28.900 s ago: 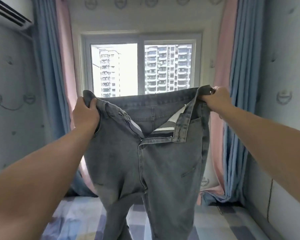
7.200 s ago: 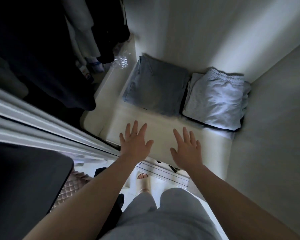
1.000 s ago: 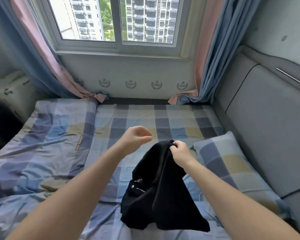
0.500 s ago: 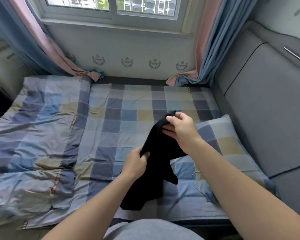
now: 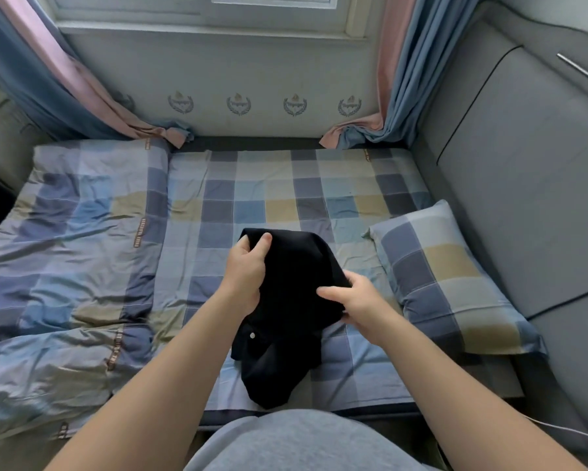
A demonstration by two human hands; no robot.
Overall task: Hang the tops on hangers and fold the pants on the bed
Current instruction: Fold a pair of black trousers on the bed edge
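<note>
A black garment [image 5: 292, 300] with a small white button lies bunched over the near middle of the bed [image 5: 285, 185]. Whether it is a top or pants I cannot tell. My left hand [image 5: 246, 270] grips its upper left edge, thumb on top of the cloth. My right hand [image 5: 357, 299] holds its right edge, fingers curled into the fabric. The garment's lower part hangs toward the bed's near edge.
A checked duvet [image 5: 68, 266] covers the bed's left half. A checked pillow [image 5: 448, 280] lies at the right beside the grey padded headboard [image 5: 523, 185]. Pink and blue curtains [image 5: 397, 79] hang by the window wall at the far side.
My view has tipped further down toward the bed. My left hand moved up to the garment's top left edge, and my right hand dropped to its right edge. The cloth is spread wider.
</note>
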